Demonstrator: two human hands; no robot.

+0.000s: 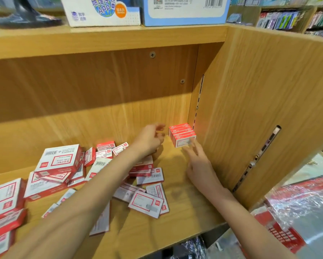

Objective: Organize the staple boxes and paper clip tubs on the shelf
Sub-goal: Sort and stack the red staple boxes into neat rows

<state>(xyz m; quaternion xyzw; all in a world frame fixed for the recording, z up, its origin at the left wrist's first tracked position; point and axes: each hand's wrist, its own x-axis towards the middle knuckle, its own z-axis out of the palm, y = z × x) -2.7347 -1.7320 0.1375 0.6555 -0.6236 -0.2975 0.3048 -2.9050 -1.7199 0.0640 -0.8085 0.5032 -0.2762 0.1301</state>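
We are counting one neat stack of small staple boxes [182, 134], four layers showing on its top face, sitting in the back right corner of the wooden shelf [177, 184] just beside the side panel [250, 101]. We are seeing a loose heap of red-and-white staple boxes [93, 174] spreading over the shelf's left and middle, too overlapped for an exact count but well over a dozen, with several larger cartons [59, 159] among them. Our left hand [149, 139] is hovering just left of the stack, fingers curled loosely, holding nothing we can make out. Our right hand [198, 161] is reaching to the stack's front face, fingers spread, tips blurred. Two printed cartons [104, 14] are standing on the board above; shop racks [287, 19] are showing behind.
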